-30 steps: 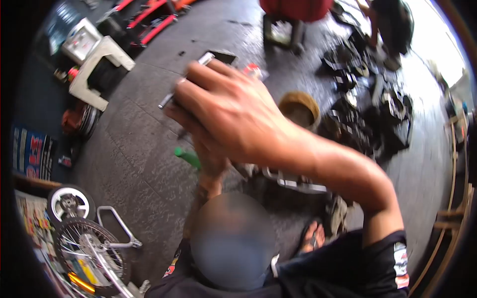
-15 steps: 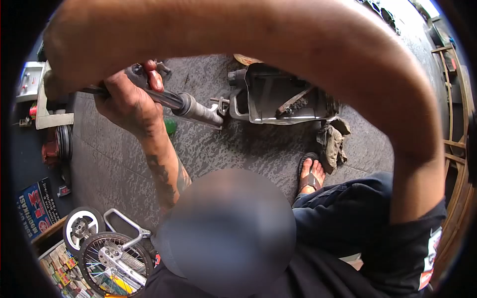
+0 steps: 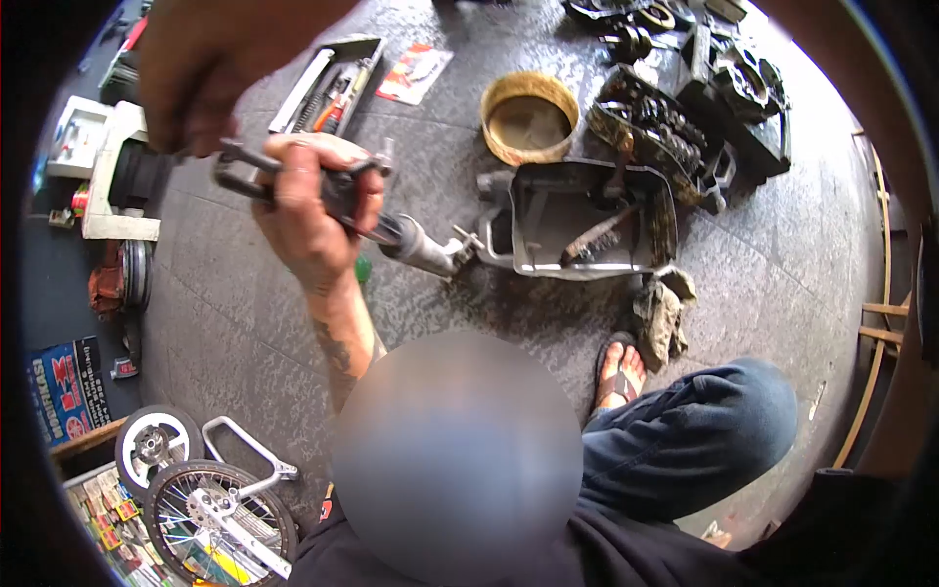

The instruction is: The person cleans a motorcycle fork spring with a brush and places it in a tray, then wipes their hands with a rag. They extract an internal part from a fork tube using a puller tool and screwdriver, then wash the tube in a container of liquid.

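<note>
Greasy engine parts (image 3: 665,127) sit beyond and right of the metal pan (image 3: 558,220), so treat the pan as landmark. Tube assembly (image 3: 419,248) is the work: it slopes in the air left of the pan, lower end near the pan's left handle; can't tell if they touch. Tool tray (image 3: 366,88) lies beyond and left of the pan, round tub (image 3: 533,157) just behind it, rag (image 3: 662,318) at its near right corner. Left hand (image 3: 311,215) is wrapped round the dark upper part of the tube, fingers closed, looks like a firm hold. Right hand (image 3: 196,98) is blurred, up by the forked end (image 3: 231,181), farther left of the pan; can't tell if it grips anything. Doing it well, my read: left hand is the anchor, so full palm on the tube, wrist straight, no twist. Bring right-hand force along the tube's axis, not sideways, or the lower end likely swings into the pan. Fingers clear of the forked end and the small crosspiece (image 3: 380,161), likely pinch spots. If the tube feels oily, wipe it first; rag's within the pan's reach.
</note>
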The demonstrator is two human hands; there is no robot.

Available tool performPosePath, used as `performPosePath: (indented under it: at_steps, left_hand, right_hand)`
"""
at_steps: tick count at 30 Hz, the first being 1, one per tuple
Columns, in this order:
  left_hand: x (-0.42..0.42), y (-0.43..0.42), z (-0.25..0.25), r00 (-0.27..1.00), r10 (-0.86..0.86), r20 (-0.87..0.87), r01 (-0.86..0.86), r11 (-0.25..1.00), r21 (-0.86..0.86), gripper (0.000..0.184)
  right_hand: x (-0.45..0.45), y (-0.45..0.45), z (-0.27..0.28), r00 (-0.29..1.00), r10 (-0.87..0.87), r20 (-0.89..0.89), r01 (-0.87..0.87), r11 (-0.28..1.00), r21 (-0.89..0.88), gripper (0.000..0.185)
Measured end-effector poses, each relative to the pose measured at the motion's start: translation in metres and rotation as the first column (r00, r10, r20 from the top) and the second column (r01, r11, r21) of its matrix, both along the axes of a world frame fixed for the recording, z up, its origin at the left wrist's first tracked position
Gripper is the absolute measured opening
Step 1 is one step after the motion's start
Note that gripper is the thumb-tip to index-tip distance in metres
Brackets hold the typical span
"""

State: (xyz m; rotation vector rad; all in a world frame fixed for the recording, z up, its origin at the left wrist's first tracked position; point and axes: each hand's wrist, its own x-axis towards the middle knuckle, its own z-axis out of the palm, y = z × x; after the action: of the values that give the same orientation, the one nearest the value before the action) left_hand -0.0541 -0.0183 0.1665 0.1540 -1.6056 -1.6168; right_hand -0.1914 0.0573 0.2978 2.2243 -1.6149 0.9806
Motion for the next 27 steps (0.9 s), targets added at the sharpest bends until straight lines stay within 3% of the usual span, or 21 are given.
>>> performPosePath:
  at_steps: [2, 6, 9, 12, 14, 16, 18, 20, 22, 24, 25, 26, 27]
  left_hand:
    - [-0.005, 0.007, 0.004, 0.997, 0.079, 0.022, -0.079, 0.997, 0.006, 0.026]
    - [-0.002, 0.006, 0.001, 0.995, -0.104, -0.004, 0.104, 0.995, -0.002, 0.027]
    - [-0.002, 0.005, 0.002, 0.991, -0.126, -0.041, 0.126, 0.992, 0.000, 0.027]
    - [-0.010, 0.017, 0.010, 0.955, 0.297, -0.010, -0.288, 0.935, 0.207, 0.021]
    - [-0.016, 0.023, 0.011, 0.895, 0.447, -0.008, -0.438, 0.880, 0.187, 0.023]
    - [-0.013, 0.022, 0.005, 0.917, 0.399, -0.020, -0.390, 0.905, 0.169, 0.023]
    - [-0.015, 0.017, -0.004, 0.918, 0.391, -0.067, -0.387, 0.920, 0.060, 0.021]
    - [-0.012, 0.005, -0.024, 0.917, 0.394, -0.066, -0.399, 0.912, -0.093, 0.019]
    - [-0.009, 0.014, -0.008, 0.925, 0.377, -0.051, -0.378, 0.926, -0.021, 0.016]
    - [-0.010, 0.015, -0.004, 0.936, 0.351, -0.040, -0.349, 0.936, 0.045, 0.014]
    - [-0.012, 0.015, -0.007, 0.939, 0.339, -0.049, -0.338, 0.941, 0.024, 0.015]
    - [-0.012, 0.014, -0.009, 0.943, 0.328, -0.056, -0.329, 0.944, 0.001, 0.018]
    - [-0.012, 0.017, -0.006, 0.947, 0.318, -0.043, -0.317, 0.948, 0.021, 0.017]
  right_hand:
    - [0.003, 0.002, 0.006, 1.000, -0.006, -0.023, 0.006, 1.000, 0.015, 0.052]
    - [0.005, 0.003, 0.017, 0.998, -0.008, -0.062, 0.012, 0.998, 0.064, 0.055]
    - [0.005, 0.000, 0.028, 0.993, -0.019, -0.113, 0.032, 0.993, 0.114, 0.057]
    - [0.007, -0.004, 0.040, 0.976, -0.043, -0.212, 0.091, 0.971, 0.219, 0.059]
    - [0.012, -0.009, 0.038, 0.966, -0.049, -0.256, 0.141, 0.924, 0.356, 0.060]
    - [0.016, -0.013, 0.031, 0.966, -0.051, -0.253, 0.174, 0.853, 0.491, 0.060]
    - [0.018, -0.016, 0.032, 0.956, 0.029, -0.291, 0.113, 0.881, 0.460, 0.054]
    - [0.022, -0.015, 0.043, 0.914, 0.058, -0.403, 0.180, 0.829, 0.529, 0.048]
    - [0.023, -0.016, 0.046, 0.922, 0.056, -0.382, 0.194, 0.788, 0.584, 0.040]
    - [0.014, -0.021, 0.046, 0.867, 0.281, -0.412, -0.043, 0.865, 0.500, 0.030]
    - [0.007, -0.025, 0.055, 0.821, 0.390, -0.417, -0.087, 0.807, 0.584, 0.024]
    - [0.004, -0.025, 0.060, 0.816, 0.364, -0.449, -0.008, 0.784, 0.621, 0.025]
    - [0.004, -0.026, 0.065, 0.763, 0.405, -0.504, -0.035, 0.804, 0.593, 0.020]
